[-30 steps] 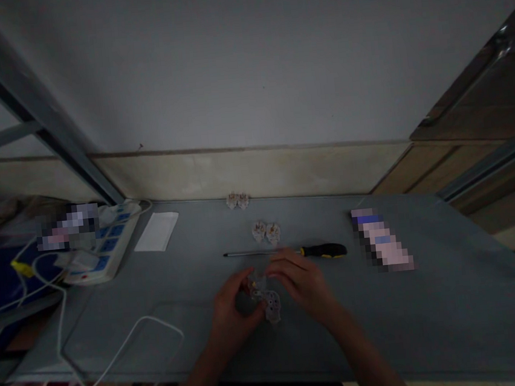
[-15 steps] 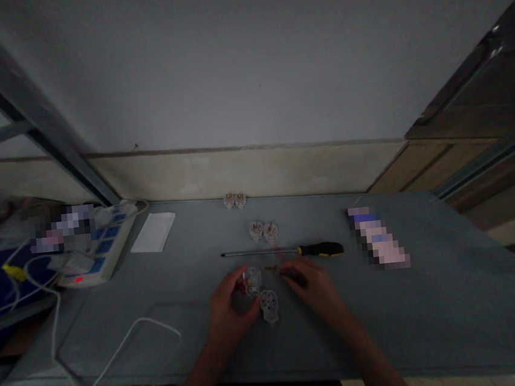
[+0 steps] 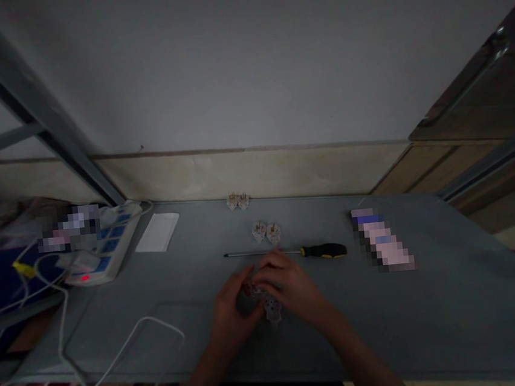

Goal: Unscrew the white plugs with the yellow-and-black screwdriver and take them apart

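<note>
Half a second ago the right hand (image 3: pixel 294 286) was apart, pinching a small metal pin; now its fingers are drawn close together over the clear shell (image 3: pixel 256 290), hiding whether they hold the pin. The left hand (image 3: pixel 229 310) grips the shell, as before, between curved fingers and thumb. The cover (image 3: pixel 273 313) lies just beside it on the worktop (image 3: pixel 198 338), nearer the body.

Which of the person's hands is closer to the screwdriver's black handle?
The right. The right hand is just left of the black handle and a little nearer the person; the left hand is farther off, beyond the right hand's fingers.
</note>
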A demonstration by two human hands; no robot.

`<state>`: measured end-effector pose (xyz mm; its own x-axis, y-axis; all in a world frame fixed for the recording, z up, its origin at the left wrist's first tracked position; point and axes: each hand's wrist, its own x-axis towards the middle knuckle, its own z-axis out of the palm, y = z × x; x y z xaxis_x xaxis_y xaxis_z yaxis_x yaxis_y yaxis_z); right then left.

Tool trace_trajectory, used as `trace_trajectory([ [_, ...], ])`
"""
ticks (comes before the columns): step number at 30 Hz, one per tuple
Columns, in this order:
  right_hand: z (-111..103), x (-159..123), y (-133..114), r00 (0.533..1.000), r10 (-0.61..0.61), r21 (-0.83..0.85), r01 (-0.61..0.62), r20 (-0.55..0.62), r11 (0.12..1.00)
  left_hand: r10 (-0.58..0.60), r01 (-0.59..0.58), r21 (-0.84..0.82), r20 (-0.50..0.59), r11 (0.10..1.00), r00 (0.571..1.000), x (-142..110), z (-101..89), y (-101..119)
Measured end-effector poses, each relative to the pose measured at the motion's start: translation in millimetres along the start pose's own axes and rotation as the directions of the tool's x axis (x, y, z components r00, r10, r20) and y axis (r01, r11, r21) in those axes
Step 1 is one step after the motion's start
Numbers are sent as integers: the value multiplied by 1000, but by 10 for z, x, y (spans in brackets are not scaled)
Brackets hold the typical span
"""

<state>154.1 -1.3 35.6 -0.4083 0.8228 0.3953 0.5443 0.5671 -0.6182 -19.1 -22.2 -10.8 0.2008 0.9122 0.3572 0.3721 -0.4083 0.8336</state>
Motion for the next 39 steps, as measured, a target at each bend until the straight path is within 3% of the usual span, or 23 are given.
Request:
trace_trajectory([
  [6, -35, -22, 31, 999, 46, 123, -46, 0, 991, -3, 3, 3, 2, 1000, 1000, -12, 8, -33],
  [10, -99, -129, 125, 977, 202, 284, -175, -66, 943, -47, 48, 84, -16, 995, 999, 4, -14, -4],
  [15, -175, -314, 324, 910, 394, 376, -322, -132, 869, -25, 45, 271, -77, 962, 997, -6, -8, -20],
  [19, -257, -461, 454, 858, 483, 319, -416, -173, 852, -13, 36, 455, -54, 890, 998, -53, -20, -88],
  [24, -295, -573, 567, 831, 519, 189, -487, -199, 853, -55, 27, 525, 39, 851, 998, -69, -48, -110],
  [35, -188, -608, 615, 883, 420, -53, -439, -207, 897, -51, 10, 567, 58, 824, 997, -69, -37, -107],
  [39, -254, -683, 620, 887, 387, -111, -424, -253, 899, -59, 10, 584, 66, 812, 996, -72, -34, -130],
])
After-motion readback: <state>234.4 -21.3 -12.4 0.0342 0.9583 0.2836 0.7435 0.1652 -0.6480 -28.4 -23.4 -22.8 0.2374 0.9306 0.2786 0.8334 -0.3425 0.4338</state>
